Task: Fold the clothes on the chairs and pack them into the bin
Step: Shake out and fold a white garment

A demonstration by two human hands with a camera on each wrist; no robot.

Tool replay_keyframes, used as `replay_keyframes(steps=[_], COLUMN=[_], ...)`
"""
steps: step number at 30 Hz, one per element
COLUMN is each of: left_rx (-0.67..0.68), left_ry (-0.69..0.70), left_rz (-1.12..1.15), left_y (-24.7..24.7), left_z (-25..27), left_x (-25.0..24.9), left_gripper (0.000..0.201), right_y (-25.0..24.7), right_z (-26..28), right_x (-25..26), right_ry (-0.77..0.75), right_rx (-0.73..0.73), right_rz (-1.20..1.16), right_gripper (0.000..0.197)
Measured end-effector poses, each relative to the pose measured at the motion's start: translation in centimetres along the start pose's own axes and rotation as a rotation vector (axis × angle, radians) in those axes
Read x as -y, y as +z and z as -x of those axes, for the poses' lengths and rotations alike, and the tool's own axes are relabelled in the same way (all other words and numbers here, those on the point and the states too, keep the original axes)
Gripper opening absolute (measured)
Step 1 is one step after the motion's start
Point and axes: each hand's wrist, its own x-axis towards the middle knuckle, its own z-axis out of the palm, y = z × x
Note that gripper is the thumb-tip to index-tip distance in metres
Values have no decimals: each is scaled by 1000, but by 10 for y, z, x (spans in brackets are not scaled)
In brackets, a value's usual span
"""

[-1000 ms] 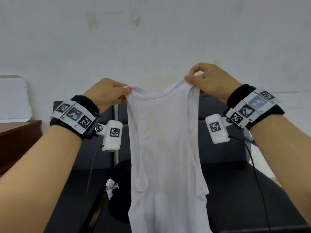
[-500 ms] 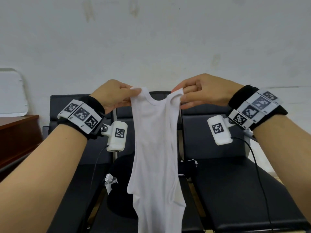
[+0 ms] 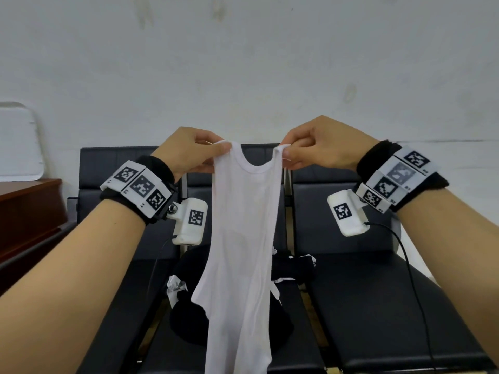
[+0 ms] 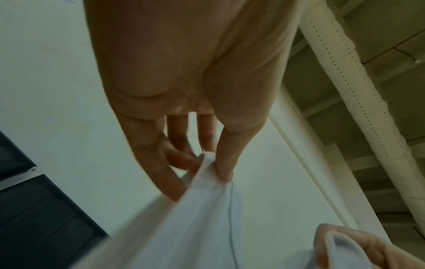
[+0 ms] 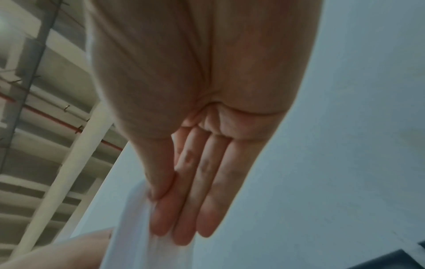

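Two hands, left (image 3: 186,152) and right (image 3: 321,144). One white vest (image 3: 243,238). Three black chairs (image 3: 364,292) side by side. One dark clothes heap (image 3: 189,319). One wooden desk (image 3: 27,206).

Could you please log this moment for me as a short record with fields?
held item: white tank top, hanging in the air
left hand: pinches one shoulder strap
right hand: pinches the other strap
below: dark clothes heaped on the black chairs
fold: not begun
bin: not in view
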Motion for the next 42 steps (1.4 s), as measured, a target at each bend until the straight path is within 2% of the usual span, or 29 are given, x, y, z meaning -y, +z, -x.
replay_keyframes(steps=[4, 9, 14, 20, 25, 31, 34, 37, 39, 42], left_rx=[-22, 0, 35, 57, 96, 189, 171, 109, 85, 158], left_ry=[-36, -80, -70, -44, -26, 2, 59, 101, 78, -54], left_rz=[-16, 43, 68, 93, 150, 272, 267, 177, 165, 215], left_y=[3, 11, 24, 39, 47, 51, 54, 56, 54, 53], left_z=[-2, 3, 4, 7, 9, 11, 13, 15, 15, 19], left_x=[1, -3, -9, -14, -14, -12, -10, -7, -2, 8], left_gripper=[19, 21, 22, 21, 23, 24, 25, 22, 23, 40], right_y=[3, 15, 27, 37, 39, 37, 35, 37, 40, 38], right_z=[-6, -11, -20, -27, -29, -29, -31, -32, -32, -32], right_x=[-10, -18, -18, -12, -15, -23, -23, -24, -25, -28], right_ry=[-65, -97, -161, -183, -193, -114, -103, -113, -135, -148], right_rx=[-76, -143, -235, -204, -239, -311, -272, -281, -296, -344], right_rz=[16, -241, -96, 169, 308, 269, 386, 426, 442, 430], right_gripper=[15, 18, 21, 23, 12, 35, 20, 23, 22, 22])
